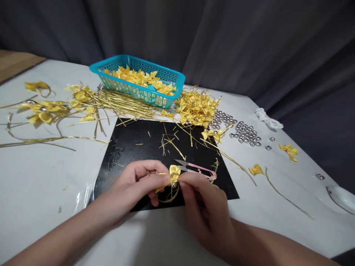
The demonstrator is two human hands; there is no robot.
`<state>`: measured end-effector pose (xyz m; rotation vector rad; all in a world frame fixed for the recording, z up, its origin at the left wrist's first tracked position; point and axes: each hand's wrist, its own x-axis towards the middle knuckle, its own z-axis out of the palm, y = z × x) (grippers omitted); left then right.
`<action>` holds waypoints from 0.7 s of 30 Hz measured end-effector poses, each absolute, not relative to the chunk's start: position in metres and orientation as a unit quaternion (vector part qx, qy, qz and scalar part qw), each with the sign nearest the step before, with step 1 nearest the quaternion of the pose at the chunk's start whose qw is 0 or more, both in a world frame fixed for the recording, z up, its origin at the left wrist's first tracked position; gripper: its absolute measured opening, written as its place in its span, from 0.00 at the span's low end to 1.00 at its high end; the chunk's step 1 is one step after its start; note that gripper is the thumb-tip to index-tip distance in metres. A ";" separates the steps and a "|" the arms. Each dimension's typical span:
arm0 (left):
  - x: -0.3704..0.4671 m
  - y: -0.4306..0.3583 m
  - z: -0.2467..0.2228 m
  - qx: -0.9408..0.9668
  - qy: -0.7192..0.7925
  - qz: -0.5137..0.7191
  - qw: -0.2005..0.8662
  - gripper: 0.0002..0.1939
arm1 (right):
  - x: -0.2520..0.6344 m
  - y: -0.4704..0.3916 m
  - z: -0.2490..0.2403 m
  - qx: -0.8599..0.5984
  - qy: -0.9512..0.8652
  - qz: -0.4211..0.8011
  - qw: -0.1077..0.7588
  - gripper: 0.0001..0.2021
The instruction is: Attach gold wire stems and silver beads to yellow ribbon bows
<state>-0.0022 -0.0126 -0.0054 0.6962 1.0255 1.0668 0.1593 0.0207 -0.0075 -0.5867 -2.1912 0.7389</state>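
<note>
Between my two hands is a yellow ribbon flower point(174, 171) with a silver bead and a loop of gold cord point(169, 200) hanging under it. My left hand point(141, 179) pinches the flower's left side between thumb and fingers. From the right, the thumb and forefinger of my right hand point(206, 207) are closed at the flower's edge; whether they grip petal or cord is hidden. Both hands are just above a black mat point(133, 133). Pink-handled thread snips point(201, 169) lie on the mat behind my right hand, blades pointing left.
A blue basket point(180, 83) of yellow ribbon flowers stands at the back. Gold cords point(124, 101) lie before it, with a heap of corded flowers point(196, 107) to its right. Silver beads point(245, 133) are scattered farther right. More flowers point(46, 107) lie left. Cord scraps litter the mat.
</note>
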 end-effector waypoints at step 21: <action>-0.002 -0.009 -0.003 0.298 0.470 0.469 0.685 0.10 | 0.160 0.022 -0.005 -0.260 -0.835 0.268 0.404 0.08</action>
